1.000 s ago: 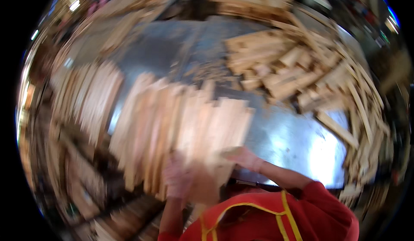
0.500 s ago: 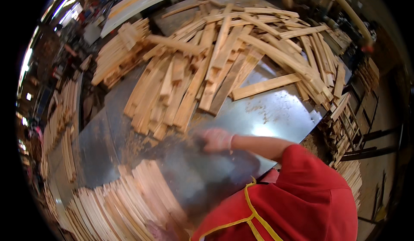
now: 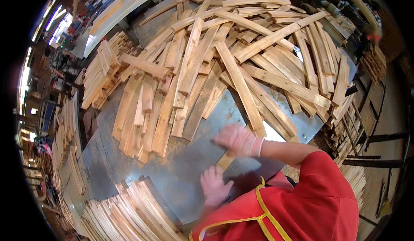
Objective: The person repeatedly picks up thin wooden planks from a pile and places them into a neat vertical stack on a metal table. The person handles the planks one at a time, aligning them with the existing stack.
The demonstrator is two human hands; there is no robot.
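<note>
My left hand (image 3: 214, 186), in a pale glove, is over the metal table near the lower middle, fingers stretched and apart. Its fingertips are at the near end of a short visible piece of wooden strip (image 3: 226, 159). Above that strip is my right hand (image 3: 238, 140), in a whitish glove with a striped cuff; its fingers are smeared by motion, and whether it touches the wood cannot be told. A row of light wooden strips (image 3: 131, 211) lies side by side at the lower left. Beyond my hands, a large loose pile of wooden strips (image 3: 194, 81) covers the table.
Sawdust is scattered on the metal tabletop (image 3: 185, 155). A stack of boards (image 3: 103, 68) stands at the far left, near a pale table (image 3: 116, 17). Dark metal bars (image 3: 379, 163) jut out at the right, and a ribbed hose (image 3: 360, 4) hangs at the far right.
My left hand has moved from the strip row at lower left to the middle. My right hand has shifted right. A strip now shows between them, and the pile's near right side is rearranged.
</note>
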